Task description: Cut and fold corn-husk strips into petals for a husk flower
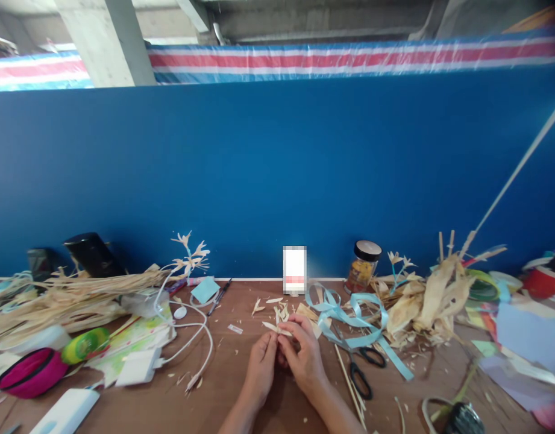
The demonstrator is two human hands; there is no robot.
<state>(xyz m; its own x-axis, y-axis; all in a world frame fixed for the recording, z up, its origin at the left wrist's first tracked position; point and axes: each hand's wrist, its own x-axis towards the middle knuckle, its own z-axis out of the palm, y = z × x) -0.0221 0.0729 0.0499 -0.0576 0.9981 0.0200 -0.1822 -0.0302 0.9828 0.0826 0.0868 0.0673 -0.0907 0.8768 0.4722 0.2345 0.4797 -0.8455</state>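
Both hands meet low in the middle of the head view, fingertips together around a small pale corn husk flower (273,327). My left hand (262,360) is closed, its thumb and forefinger pinching the flower's base. From the right, my right hand (305,351) curls around the same piece with its thumb and fingers bent on it. The stem end, if there is one, is hidden between the fingers. Just beyond the hands lie loose cut husk pieces (258,307). Right of my right hand are black-handled scissors (360,381) and a light blue ribbon (365,325) in loops.
A lidded jar (364,265) and dried husks (440,304) stand at the right. At the left are a husk bundle (91,295), a finished husk flower spray (191,256), a white charger (139,366) with cable and a pink band (32,374). A blue partition (259,169) closes the back.
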